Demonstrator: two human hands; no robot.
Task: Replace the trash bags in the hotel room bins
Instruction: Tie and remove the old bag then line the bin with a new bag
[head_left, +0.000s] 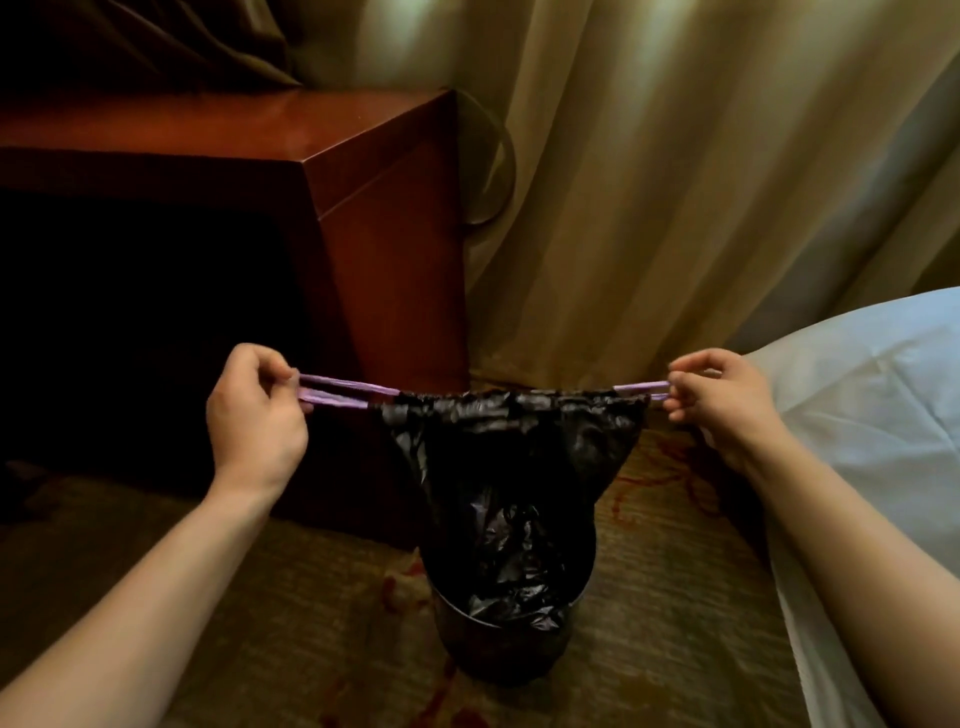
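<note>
A black trash bag (511, 467) hangs stretched between my two hands, its lower part still inside a small dark round bin (493, 649) on the carpet. Its mouth is gathered shut along a purple drawstring (340, 393). My left hand (254, 415) pinches the left loop of the drawstring. My right hand (727, 400) pinches the right loop, pulled out to the side. The bag's top sits well above the bin's rim.
A reddish wooden desk (374, 218) stands close behind and left of the bin. Beige curtains (675, 182) hang at the back. A white bed cover (872, 415) fills the right edge. Patterned carpet (311, 597) lies around the bin.
</note>
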